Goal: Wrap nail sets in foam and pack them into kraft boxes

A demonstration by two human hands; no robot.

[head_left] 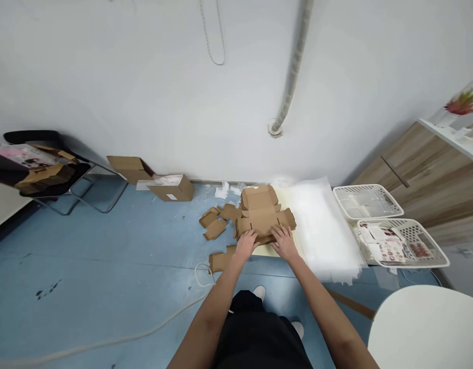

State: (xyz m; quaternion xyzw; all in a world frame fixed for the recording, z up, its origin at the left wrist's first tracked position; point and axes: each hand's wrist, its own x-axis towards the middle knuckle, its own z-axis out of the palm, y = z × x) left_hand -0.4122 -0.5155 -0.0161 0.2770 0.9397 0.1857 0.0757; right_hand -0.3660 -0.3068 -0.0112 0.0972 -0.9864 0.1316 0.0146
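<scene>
A brown die-cut cardboard box (pixel 264 221) lies unfolded on the low table, its back panel and side flaps spread out. My left hand (pixel 247 243) is at the left part of its front edge, with the fingers bent over the cardboard. At the right part of the same edge, my right hand (pixel 284 242) has its fingers on top and its thumb low by the rim. Both hands grip this edge. More flat cardboard shows beneath the box. Beside it on the left lie several loose cardboard pieces (pixel 215 224).
White foam sheets (pixel 316 230) are stacked to the right. Two white plastic baskets (pixel 369 201) stand beyond them, the nearer holding printed packets. A round white table (pixel 428 328) is at lower right. A pale cable (pixel 159 324) crosses the floor. Open cartons (pixel 172 189) sit by the wall.
</scene>
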